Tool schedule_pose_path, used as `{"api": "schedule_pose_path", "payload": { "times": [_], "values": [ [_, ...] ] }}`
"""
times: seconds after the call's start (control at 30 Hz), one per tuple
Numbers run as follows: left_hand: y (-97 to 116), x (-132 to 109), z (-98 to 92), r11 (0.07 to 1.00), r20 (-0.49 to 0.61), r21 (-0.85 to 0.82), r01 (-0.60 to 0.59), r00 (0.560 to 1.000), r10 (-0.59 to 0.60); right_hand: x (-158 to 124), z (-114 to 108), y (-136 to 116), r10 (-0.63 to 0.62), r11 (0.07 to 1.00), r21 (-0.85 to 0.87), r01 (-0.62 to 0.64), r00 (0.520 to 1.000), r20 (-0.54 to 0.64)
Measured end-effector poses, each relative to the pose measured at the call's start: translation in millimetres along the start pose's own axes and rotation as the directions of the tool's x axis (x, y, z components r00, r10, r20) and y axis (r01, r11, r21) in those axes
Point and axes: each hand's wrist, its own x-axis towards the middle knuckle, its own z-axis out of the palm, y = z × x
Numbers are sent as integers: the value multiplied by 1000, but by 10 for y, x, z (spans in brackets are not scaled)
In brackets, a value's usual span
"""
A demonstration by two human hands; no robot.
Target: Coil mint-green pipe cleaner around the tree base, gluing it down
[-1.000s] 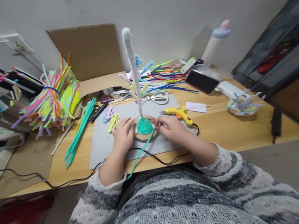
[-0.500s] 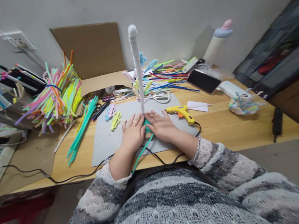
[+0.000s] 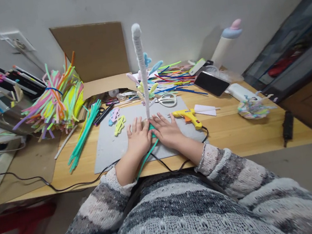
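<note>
A tall white fuzzy stem [image 3: 141,65] stands upright, with pastel pipe-cleaner leaves in blue, pink and yellow behind it. At its foot is a green patch [image 3: 152,130] on a base largely covered by my hands. My left hand [image 3: 138,138] lies flat on the left of this base, fingers stretched forward. From the right, my right hand [image 3: 167,131] rests flat on it too, fingers spread. A loose green pipe cleaner [image 3: 146,158] trails from between my hands toward my lap. Grey mat [image 3: 105,151] lies underneath.
A yellow glue gun [image 3: 189,117] lies right of my hands, its cord running along the front edge. Scissors [image 3: 168,99], a phone [image 3: 211,83] and loose pipe cleaners lie behind. Green pipe cleaners [image 3: 85,136] and a multicoloured bundle [image 3: 58,101] are at left.
Both hands stay flat around the stem's foot, with barely any finger movement. The whole view has shifted slightly.
</note>
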Motion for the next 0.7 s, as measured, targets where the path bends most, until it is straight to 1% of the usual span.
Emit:
{"api": "schedule_pose_path", "payload": {
  "times": [0.07,0.33,0.43,0.5,0.57,0.63,0.67,0.7],
  "values": [
    [4,0,6,1000,-2,5,19,1000,-19,1,7,-2,2,1000,-6,-2,1000,-12],
    [17,8,10,1000,21,2,4,1000,-4,5,75,1,2,1000,-17,-3,998,-59],
    [5,16,12,1000,20,-31,1,1000,-1,-1,72,17,2,999,45,1,998,-70],
    [-33,16,-7,996,2,-94,7,1000,-7,-9,40,46,3,992,127,10,995,-98],
    [-96,3,-46,983,-58,-183,35,997,-47,-18,-6,95,-17,972,228,56,985,-171],
    [-165,-24,-98,965,-133,-259,51,987,-88,-26,-51,157,-59,941,308,141,963,-261],
    [-195,-42,-125,960,-153,-278,38,985,-83,-30,-67,187,-84,927,327,183,952,-296],
    [-216,-61,-150,959,-150,-283,7,987,-52,-34,-80,214,-108,918,331,216,943,-315]
  ]
}}
